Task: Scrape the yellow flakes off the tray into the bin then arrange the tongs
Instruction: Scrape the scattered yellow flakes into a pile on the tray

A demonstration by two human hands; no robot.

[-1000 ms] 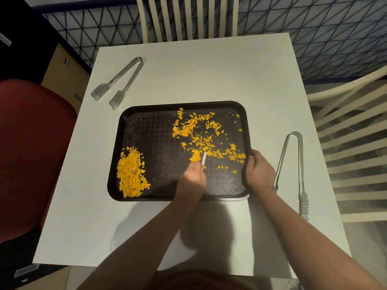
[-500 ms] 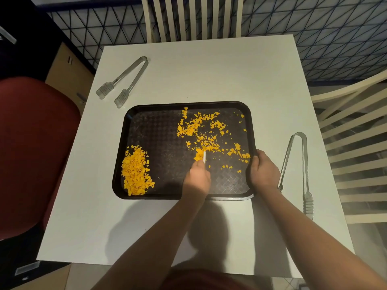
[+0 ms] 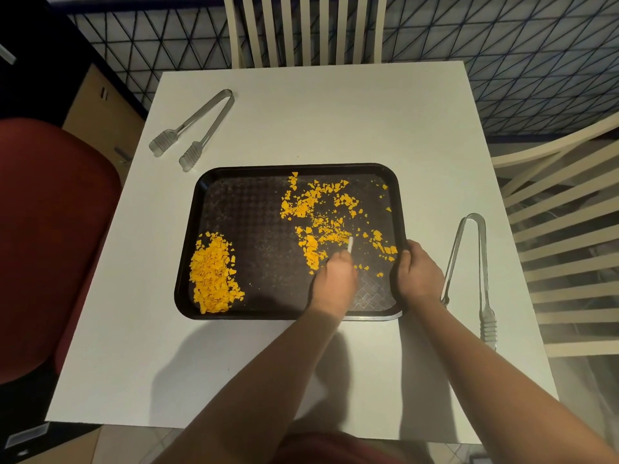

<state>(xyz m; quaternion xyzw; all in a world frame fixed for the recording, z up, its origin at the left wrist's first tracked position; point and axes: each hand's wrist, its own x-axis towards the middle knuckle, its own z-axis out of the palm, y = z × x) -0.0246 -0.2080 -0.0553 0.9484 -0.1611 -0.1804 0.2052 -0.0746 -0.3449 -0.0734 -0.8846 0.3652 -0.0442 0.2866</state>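
A dark tray (image 3: 254, 239) lies on the white table (image 3: 335, 112). A heap of yellow flakes (image 3: 214, 272) fills its near left corner, and scattered flakes (image 3: 321, 212) cover its right half. My left hand (image 3: 335, 279) is over the tray, shut on a small white scraper (image 3: 350, 244) whose tip touches the scattered flakes. My right hand (image 3: 417, 272) grips the tray's right rim. One pair of metal tongs (image 3: 197, 128) lies at the far left of the table, another pair of tongs (image 3: 475, 272) to the right of the tray.
A large red bin (image 3: 50, 229) stands beside the table on the left. White slatted chairs stand at the far side (image 3: 301, 28) and on the right (image 3: 562, 229). A wooden cabinet (image 3: 100, 112) is at the far left.
My left hand has shifted the scraper a little to the right among the scattered flakes. My right hand stays on the rim. The camera view drifted slightly.
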